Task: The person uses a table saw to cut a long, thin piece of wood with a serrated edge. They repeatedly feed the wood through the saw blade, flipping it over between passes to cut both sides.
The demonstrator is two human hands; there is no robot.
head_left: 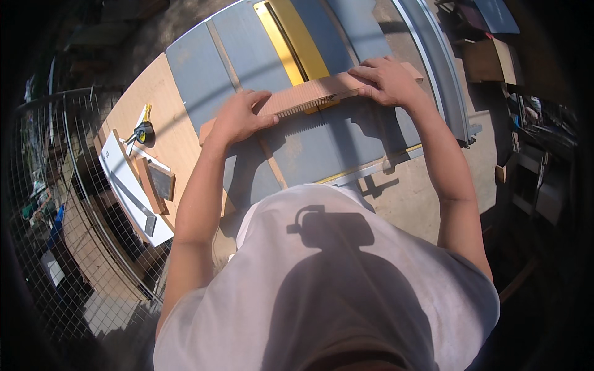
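A long reddish-brown wooden board (300,94) lies crosswise over a table saw's grey-blue top (250,52). A row of narrow, comb-like slots runs along the board's near edge in its middle part, and their shadow falls on the tabletop. My left hand (242,116) grips the board near its left end, thumb along the near side. Near the right end, my right hand (387,80) holds it with fingers over the top and thumb at the near edge. Beyond the board, the yellow insert plate (278,38) with its dark slot leads away; the board covers part of it. No blade can be made out.
A pale plywood side panel (151,89) adjoins the saw on the left, carrying a black-and-yellow tool (143,132), a metal square (148,224) and a small wooden piece (151,182). Metal rails (442,74) run along the right. Wire mesh fencing (46,185) stands far left.
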